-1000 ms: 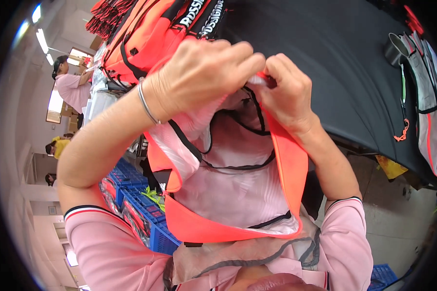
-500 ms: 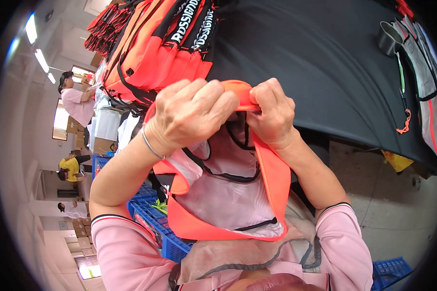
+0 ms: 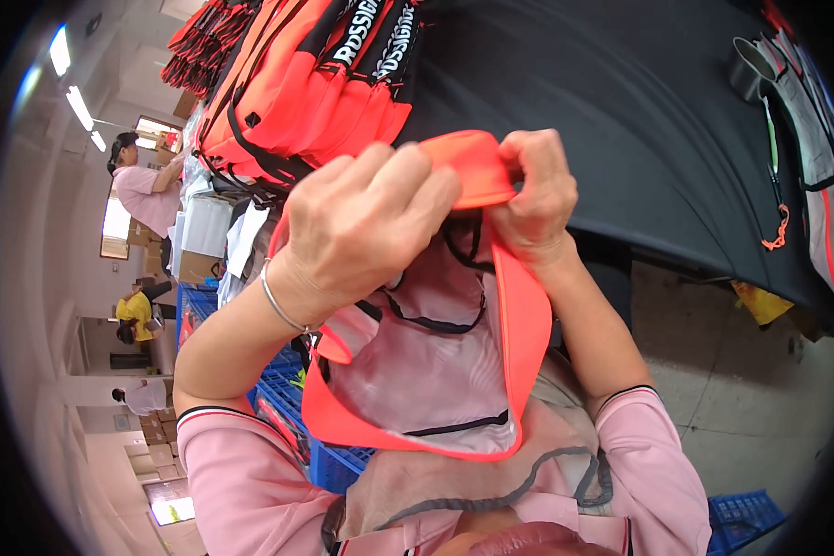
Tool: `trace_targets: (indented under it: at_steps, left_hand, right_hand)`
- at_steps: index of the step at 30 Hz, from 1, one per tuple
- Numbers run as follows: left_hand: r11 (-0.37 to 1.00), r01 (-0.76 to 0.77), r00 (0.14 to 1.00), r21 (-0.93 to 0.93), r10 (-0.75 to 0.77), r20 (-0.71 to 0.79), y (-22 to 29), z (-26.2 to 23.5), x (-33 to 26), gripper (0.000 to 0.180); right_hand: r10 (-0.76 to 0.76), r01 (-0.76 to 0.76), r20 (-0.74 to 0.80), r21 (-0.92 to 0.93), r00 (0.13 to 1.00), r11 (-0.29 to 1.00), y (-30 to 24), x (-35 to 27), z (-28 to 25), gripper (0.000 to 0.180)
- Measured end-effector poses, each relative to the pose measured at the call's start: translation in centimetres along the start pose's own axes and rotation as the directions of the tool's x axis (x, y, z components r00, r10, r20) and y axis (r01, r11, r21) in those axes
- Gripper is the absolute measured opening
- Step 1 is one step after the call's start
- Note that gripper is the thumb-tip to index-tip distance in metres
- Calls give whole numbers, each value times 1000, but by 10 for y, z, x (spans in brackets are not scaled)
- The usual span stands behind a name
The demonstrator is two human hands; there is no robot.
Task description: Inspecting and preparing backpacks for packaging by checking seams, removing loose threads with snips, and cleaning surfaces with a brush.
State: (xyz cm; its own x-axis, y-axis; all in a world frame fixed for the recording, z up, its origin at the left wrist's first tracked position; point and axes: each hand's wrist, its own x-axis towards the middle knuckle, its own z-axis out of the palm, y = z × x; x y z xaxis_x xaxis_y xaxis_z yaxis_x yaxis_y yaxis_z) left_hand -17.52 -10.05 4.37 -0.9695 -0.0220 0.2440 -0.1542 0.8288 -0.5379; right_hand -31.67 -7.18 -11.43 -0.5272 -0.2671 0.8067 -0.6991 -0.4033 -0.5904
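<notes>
Near a broad black cloth-covered desk point(image 3: 574, 111), an open orange fabric bag with pale lining and black binding point(image 3: 426, 375) is held before the chest, its rim pinched in the left hand point(image 3: 352, 222) and right hand point(image 3: 537, 190), seemingly being straightened, for which a firm, even grip is judged to be needed.

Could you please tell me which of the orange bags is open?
The orange bag held by the left hand and right hand: its pale lining shows through the opening, whereas the piled bags beyond the left hand show only their outsides.
</notes>
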Motion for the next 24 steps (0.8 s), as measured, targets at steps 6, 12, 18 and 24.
trace_targets:
  at_steps: [6,12,18,24]
  left_hand:
    - [787,546,818,-288,-426,387,-19,-31,-30,68]
    - [794,508,848,-335,-393,355,-37,-46,-53,45]
    - [621,566,819,-541,-351,454,-35,-42,-16,41]
    - [288,638,731,-714,-520,443,18,-57,-94,72]
  right_hand:
    - [248,-256,-87,-98,965,962,39,-5,-29,28]
    - [-15,53,593,-47,805,998,-16,65,-62,56]
    - [-265,222,698,153,665,963,-66,89,5,39]
    - [-127,36,591,163,797,986,-41,98,21,27]
